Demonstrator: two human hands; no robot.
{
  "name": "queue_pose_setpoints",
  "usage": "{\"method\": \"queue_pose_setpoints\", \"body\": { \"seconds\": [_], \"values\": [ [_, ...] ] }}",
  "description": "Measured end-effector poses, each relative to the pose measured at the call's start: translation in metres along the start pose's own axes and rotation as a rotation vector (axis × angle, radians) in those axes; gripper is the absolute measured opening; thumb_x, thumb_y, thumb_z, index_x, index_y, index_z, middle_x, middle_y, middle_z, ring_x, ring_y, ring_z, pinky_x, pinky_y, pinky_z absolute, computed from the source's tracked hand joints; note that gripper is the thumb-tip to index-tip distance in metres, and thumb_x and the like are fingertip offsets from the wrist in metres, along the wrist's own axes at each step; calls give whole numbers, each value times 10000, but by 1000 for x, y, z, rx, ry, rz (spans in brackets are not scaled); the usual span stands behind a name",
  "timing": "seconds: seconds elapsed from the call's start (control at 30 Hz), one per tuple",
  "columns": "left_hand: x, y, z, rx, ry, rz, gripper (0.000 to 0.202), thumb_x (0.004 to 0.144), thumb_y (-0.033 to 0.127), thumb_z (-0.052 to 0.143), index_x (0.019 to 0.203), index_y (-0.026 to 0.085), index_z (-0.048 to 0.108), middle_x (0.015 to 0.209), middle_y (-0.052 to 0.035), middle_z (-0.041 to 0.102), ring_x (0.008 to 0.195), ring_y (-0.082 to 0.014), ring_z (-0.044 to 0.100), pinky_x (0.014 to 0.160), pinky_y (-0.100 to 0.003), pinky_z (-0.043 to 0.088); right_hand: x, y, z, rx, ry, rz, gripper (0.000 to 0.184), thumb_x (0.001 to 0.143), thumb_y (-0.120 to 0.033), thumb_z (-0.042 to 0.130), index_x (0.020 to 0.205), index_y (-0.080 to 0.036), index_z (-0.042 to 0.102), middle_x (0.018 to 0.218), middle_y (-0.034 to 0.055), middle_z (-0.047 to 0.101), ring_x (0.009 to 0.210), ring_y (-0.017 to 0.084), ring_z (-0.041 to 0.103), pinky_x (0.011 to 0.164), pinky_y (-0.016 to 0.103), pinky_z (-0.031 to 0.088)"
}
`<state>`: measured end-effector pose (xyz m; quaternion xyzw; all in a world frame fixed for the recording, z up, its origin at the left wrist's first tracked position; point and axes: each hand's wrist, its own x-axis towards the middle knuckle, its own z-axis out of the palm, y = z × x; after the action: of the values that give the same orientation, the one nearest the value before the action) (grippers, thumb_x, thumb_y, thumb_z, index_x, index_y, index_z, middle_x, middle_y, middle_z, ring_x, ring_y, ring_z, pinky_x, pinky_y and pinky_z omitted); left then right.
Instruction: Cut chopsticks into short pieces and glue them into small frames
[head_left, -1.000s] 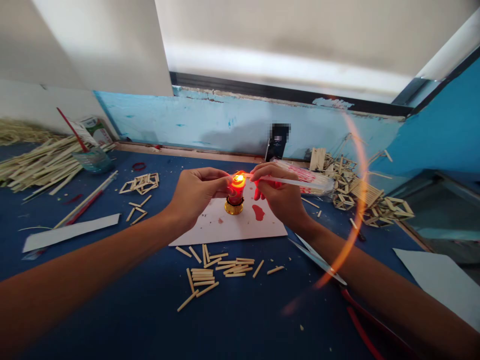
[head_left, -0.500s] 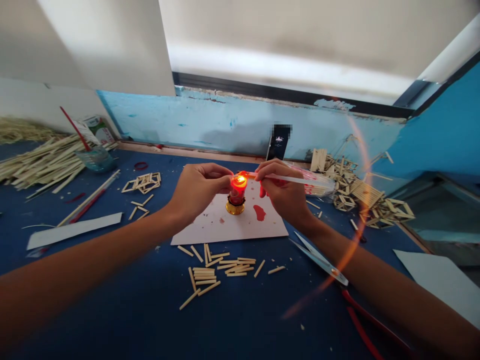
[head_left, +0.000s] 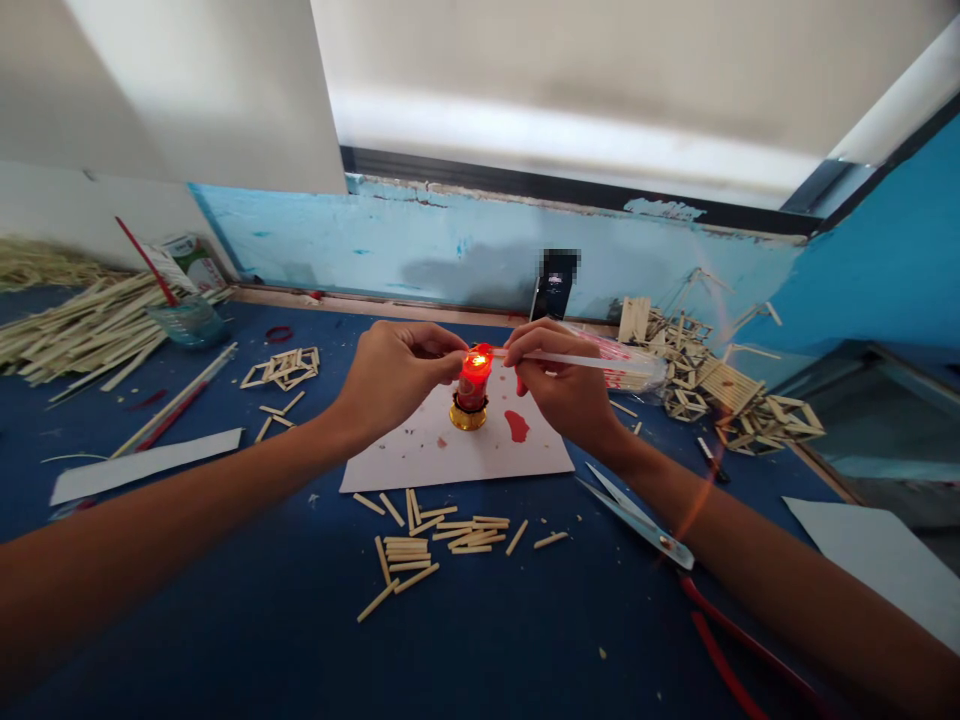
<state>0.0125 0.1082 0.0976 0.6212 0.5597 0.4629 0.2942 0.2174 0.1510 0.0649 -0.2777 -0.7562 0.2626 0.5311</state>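
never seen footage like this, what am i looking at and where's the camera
No machine here: a person wears a camera on the head, so you look down at their own two bare hands. The right hand pinches a thin clear stick, its tip at the flame of a lit red candle. The left hand is curled beside the flame; what it grips is hidden. The candle stands on a white sheet on a blue table, with short cut sticks and scissors nearby.
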Motion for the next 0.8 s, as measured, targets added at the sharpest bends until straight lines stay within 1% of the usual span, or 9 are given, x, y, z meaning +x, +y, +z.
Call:
{"method": "queue_pose_setpoints", "body": {
  "seconds": [0.1, 0.2, 0.37, 0.47, 0.57, 0.63, 0.7, 0.73, 0.8],
  "values": [
    [0, 0, 0, 18, 5, 9, 132, 780, 337, 815, 832, 216, 825, 742, -41, 794, 704, -183, 737, 620, -260, 558, 0, -1, -2, -3, -2, -3, 286, 796, 25, 559, 758, -210, 717, 910, 11, 684, 854, 152, 659, 618, 285, 516],
    [1, -1, -2, 63, 10, 20, 135, 780, 343, 803, 833, 220, 822, 730, -40, 788, 696, -185, 734, 585, -259, 530, 0, -1, -4, -10, 2, -11, 291, 788, 32, 559, 753, -211, 718, 902, 11, 686, 850, 154, 658, 616, 285, 517],
    [2, -3, -5, 94, 16, 26, 133, 791, 337, 788, 843, 216, 810, 718, -34, 776, 692, -180, 734, 607, -261, 541, -1, 0, -7, -4, 2, -14, 279, 795, 18, 566, 756, -208, 723, 924, 16, 682, 829, 150, 658, 580, 276, 503],
    [2, -3, -6, 101, 17, 26, 121, 785, 328, 786, 835, 220, 809, 702, -28, 768, 678, -178, 727, 596, -260, 534, 0, 0, -8, -8, 2, -23, 271, 801, 9, 565, 751, -207, 719, 920, 16, 678, 812, 146, 658, 558, 268, 492],
    [3, -2, -9, 100, 49, 16, 90, 770, 292, 784, 818, 217, 802, 685, -21, 760, 664, -174, 717, 590, -259, 525, 0, -1, -11, -23, 19, -38, 262, 809, -3, 570, 751, -211, 718, 934, 16, 674, 782, 138, 648, 538, 258, 480],
    [2, 0, -14, 88, 80, 7, 82, 775, 276, 780, 823, 211, 795, 690, -17, 756, 654, -168, 707, 605, -263, 536, -2, 0, -18, -87, 59, -54, 234, 841, -33, 591, 765, -215, 719, 950, 21, 662, 785, 141, 643, 547, 259, 483],
    [-1, 3, -20, -4, 137, -7, 78, 781, 264, 789, 827, 201, 787, 707, -12, 750, 643, -154, 691, 633, -267, 554, -11, 6, -31, -258, 58, -82, 211, 907, -75, 570, 831, -217, 707, 944, 26, 657, 798, 147, 653, 593, 270, 500],
    [-4, 4, -24, -72, 171, -16, 75, 785, 261, 799, 821, 198, 782, 714, -7, 744, 640, -145, 683, 647, -267, 560, -17, 10, -39, -360, 31, -99, 210, 936, -88, 542, 874, -218, 695, 929, 26, 663, 800, 151, 661, 627, 280, 509],
    [-16, 7, -30, -213, 220, -42, 69, 790, 255, 812, 799, 200, 771, 725, 2, 733, 638, -131, 670, 660, -262, 565, -34, 17, -56, -549, -85, -135, 228, 958, -88, 484, 945, -220, 668, 892, 24, 691, 781, 159, 673, 674, 296, 509]
  ]
}}
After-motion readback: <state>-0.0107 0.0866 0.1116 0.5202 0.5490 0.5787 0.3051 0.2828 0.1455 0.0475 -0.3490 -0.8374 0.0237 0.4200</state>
